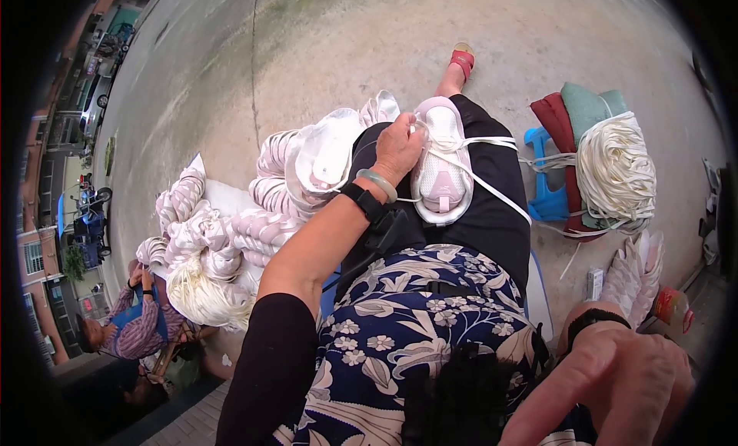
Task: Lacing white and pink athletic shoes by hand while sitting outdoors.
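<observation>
A pale pink and white shoe upper (pixel 443 165) lies over my dark-trousered thigh, its toe toward me. My left hand (pixel 401 148), wearing a bangle and a black wristband, is closed at its upper left edge, pinching white shoelace beside the eyelets. Loose shoelace (pixel 496 186) trails from the upper across the thigh to the right. My right hand (pixel 615 381) is raised close to the camera at the lower right, bent at the wrist; its fingertips run past the lower edge, so what they hold, if anything, is hidden.
Stacked pink-white uppers (pixel 269 165) and a bundle of cream laces (pixel 207 292) lie to my left. On the right, a blue stool (pixel 544 186) stands by rolled red and green cloth and a white lace bundle (pixel 619 169). More uppers (pixel 636 273) lie below. Another person (pixel 138 323) sits far left.
</observation>
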{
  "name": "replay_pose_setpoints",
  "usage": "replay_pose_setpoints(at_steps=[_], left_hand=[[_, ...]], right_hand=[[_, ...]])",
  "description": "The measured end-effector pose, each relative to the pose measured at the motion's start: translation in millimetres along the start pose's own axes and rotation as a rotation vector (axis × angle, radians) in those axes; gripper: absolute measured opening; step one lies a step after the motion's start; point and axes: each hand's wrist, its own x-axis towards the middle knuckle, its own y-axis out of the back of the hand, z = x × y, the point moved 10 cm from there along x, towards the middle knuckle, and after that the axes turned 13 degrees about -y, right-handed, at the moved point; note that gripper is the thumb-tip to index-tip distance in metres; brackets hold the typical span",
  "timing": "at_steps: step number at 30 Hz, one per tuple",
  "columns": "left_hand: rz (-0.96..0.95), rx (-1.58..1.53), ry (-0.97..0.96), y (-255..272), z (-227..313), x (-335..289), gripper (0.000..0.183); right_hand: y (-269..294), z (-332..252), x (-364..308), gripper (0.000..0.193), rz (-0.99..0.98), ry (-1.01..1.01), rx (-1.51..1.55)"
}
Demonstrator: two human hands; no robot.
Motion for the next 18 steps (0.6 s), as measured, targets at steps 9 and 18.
replay_pose_setpoints(at_steps=[9, 18], left_hand=[[0.163, -0.655, 0.038, 15, 20, 11, 0.035], [-0.192, -0.433, 0.114, 23, 19, -1, 0.026]], right_hand=[[8, 4, -10, 0.01, 0.058, 0.032, -0.006], [18, 13, -8, 0.009, 0.116, 0.032, -0.042]])
